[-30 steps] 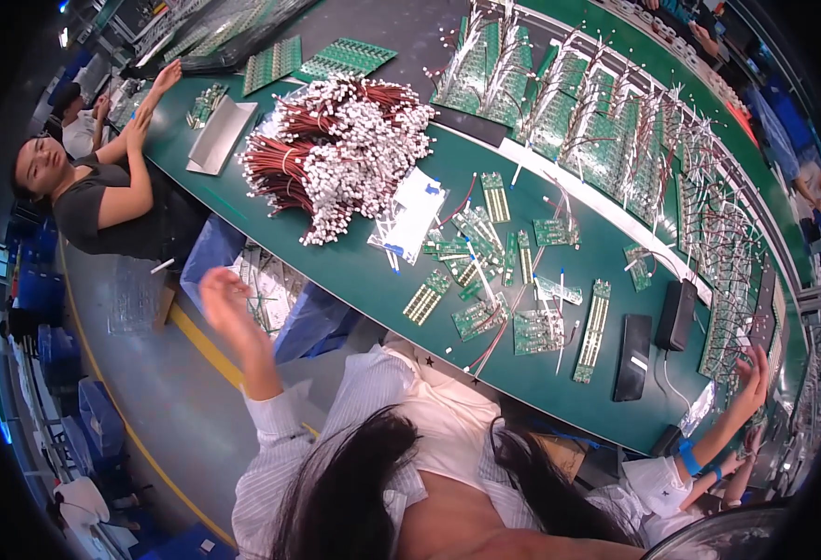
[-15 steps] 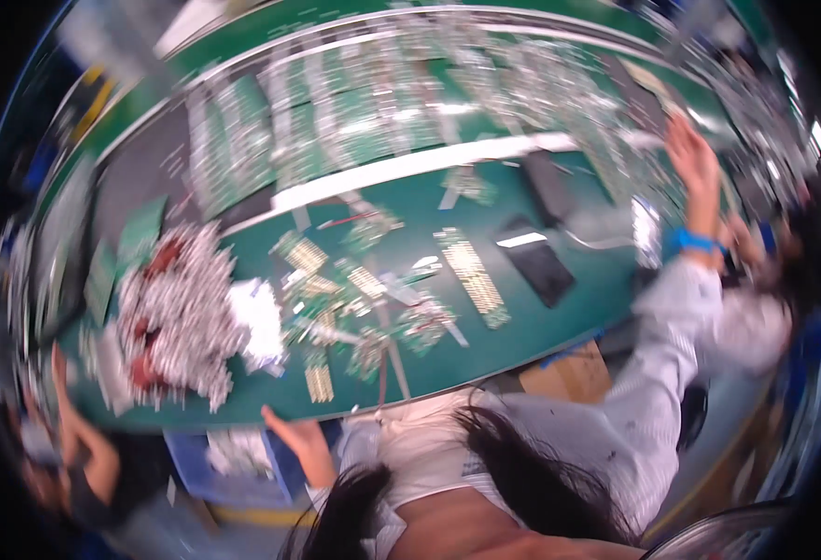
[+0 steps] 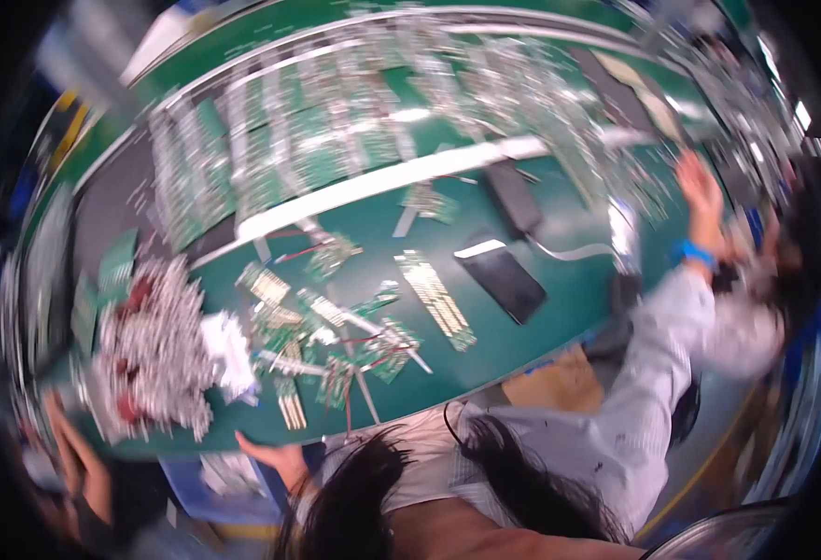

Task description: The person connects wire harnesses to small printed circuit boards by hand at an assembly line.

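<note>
My left hand (image 3: 278, 459), empty with its fingers apart, is at the near edge of the green table (image 3: 485, 350). My right hand (image 3: 700, 194), with a blue wristband (image 3: 696, 252), is stretched out over the far right side, fingers extended and apparently holding nothing. Nearest the left hand lie small green circuit boards (image 3: 291, 403) with gold strips, some with wires. Mid-table rests a longer strip of boards (image 3: 436, 303). A black phone-like slab (image 3: 511, 285) lies to its right, with a dark elongated block (image 3: 511, 198) and a pale cable beyond. Motion blurs the finer details.
A big heap of pale bundled pieces (image 3: 163, 345) with red parts stands at left, beside a white packet (image 3: 230, 355). Green board panels (image 3: 317, 140) line the back behind a white rail. A blue bin (image 3: 182, 485) sits below the edge. Other people are at both sides.
The view has swung, so the table contents appear shifted left and lower. My right hand appears lower in the picture; my left hand stays by the table edge. Nothing was picked up.
</note>
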The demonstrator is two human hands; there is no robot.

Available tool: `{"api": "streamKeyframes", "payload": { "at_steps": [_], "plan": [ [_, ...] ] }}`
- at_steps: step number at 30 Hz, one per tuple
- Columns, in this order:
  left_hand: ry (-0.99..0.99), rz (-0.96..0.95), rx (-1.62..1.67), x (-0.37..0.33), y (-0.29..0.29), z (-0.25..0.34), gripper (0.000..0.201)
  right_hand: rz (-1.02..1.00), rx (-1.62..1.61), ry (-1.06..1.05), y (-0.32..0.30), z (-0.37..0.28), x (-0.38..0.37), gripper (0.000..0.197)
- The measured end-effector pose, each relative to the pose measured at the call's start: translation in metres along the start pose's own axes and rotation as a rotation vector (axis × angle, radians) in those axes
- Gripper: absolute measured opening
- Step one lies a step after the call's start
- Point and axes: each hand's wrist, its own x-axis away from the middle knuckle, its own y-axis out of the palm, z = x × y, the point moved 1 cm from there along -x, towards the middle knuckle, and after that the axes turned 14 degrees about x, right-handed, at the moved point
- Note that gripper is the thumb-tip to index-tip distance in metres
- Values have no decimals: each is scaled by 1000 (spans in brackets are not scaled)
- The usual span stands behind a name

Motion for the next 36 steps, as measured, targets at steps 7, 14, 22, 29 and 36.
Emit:
{"api": "streamKeyframes", "payload": {
  "at_steps": [7,14,22,29,36],
  "plan": [
    [439,811,-212,-8,22,-33,37,-241,-455,461,-21,-30,21,28],
    [370,806,-157,-4,28,-37,52,-91,6,140,86,62,-70,15],
    [373,868,-227,-1,22,-31,53,-20,32,112,272,122,-2,9],
    [333,853,-288,-2,17,-32,44,188,176,242,313,172,38,8],
    [400,890,-754,17,19,-10,39,-206,860,247,389,240,84,21]
  ]
}}
